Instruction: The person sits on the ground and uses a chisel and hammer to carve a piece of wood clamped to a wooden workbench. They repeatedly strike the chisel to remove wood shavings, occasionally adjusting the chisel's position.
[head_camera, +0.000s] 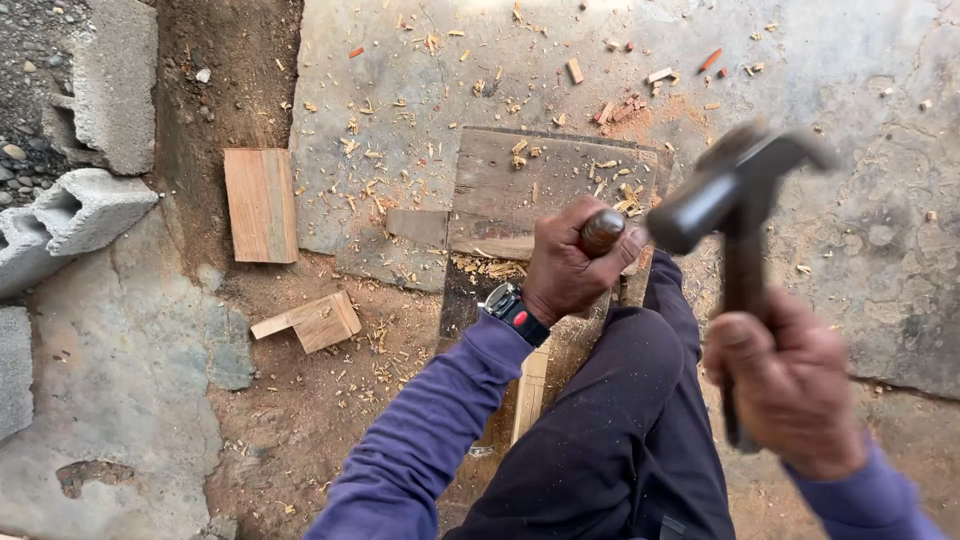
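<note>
Chip-strewn concrete surrounds you: your left hand (565, 262) fists a wooden-handled chisel (602, 232) upright on the board (500, 195), while your right hand (790, 385) grips the raised hammer (735, 195) above it.

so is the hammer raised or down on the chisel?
Raised: the hammer in the right hand is motion-blurred, beside the wooden handle, apart from it.

Purple long sleeves (420, 430) on both arms. Dark navy trousers (620, 430). Black-strapped wristwatch (510, 305), red mark on band, at left wrist.
</note>
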